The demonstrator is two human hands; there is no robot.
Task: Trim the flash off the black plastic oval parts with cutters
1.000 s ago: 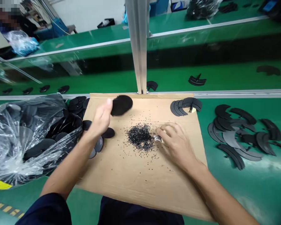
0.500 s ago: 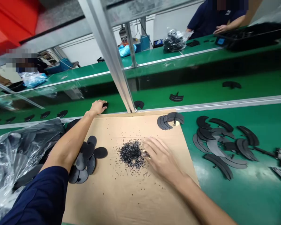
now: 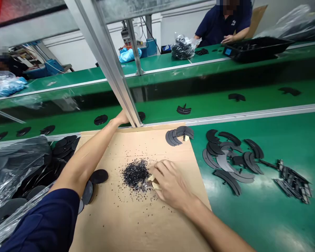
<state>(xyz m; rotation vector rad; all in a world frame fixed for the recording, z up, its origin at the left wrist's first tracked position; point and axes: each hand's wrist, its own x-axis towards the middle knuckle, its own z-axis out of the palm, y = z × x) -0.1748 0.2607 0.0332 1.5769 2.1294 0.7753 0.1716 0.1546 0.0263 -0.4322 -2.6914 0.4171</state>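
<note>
Black granule heap (image 3: 135,174) on cardboard sheet (image 3: 120,224), right hand (image 3: 170,185) at its edge, fingers (image 3: 164,171) curled and pressed together, pinching small silver-and-cream piece (image 3: 151,184), exact kind unclear. Left hand (image 3: 120,118) stretched to far edge of sheet, partly behind aluminium upright (image 3: 109,66), grip unclear. Black disc (image 3: 141,115) just beside it on green conveyor belt (image 3: 265,210). More black discs (image 3: 99,176) beside left forearm (image 3: 86,164). Black curved arcs (image 3: 179,135) on sheet's far edge, more arcs (image 3: 225,157) on belt. Plastic bag (image 3: 5,164) of black discs to left.
</note>
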